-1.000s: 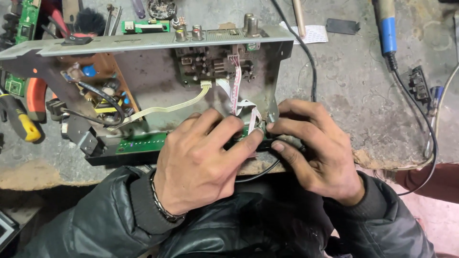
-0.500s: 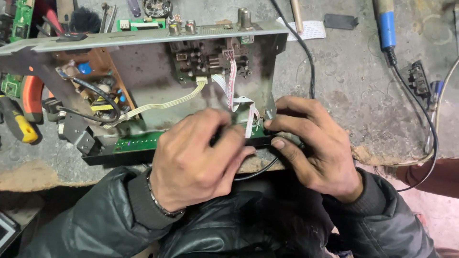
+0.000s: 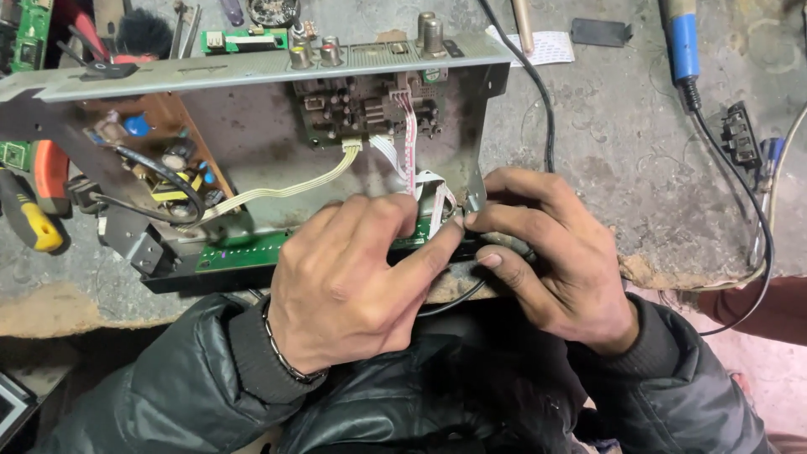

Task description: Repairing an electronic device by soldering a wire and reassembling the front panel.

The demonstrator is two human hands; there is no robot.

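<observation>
Open metal chassis (image 3: 252,126) lies on a worn bench (image 3: 639,151), cover off, boards exposed. Both hands meet at its near right corner. Left hand (image 3: 353,277) lies over the green front board (image 3: 244,250), forefinger stretched toward the right hand's fingertips. Right hand (image 3: 546,252) pinches something small at the corner, by the white ribbon cables (image 3: 420,181); probably a connector or a screw, the fingers hide it. Brown power board (image 3: 160,160) and rear board (image 3: 361,113) are seated, cream ribbon (image 3: 286,187) plugged in. Work looks mid-way: case open, front corner in hand, wiring loose. Blue-handled iron (image 3: 683,42) and yellow-handled pliers (image 3: 29,223) lie untouched.
</observation>
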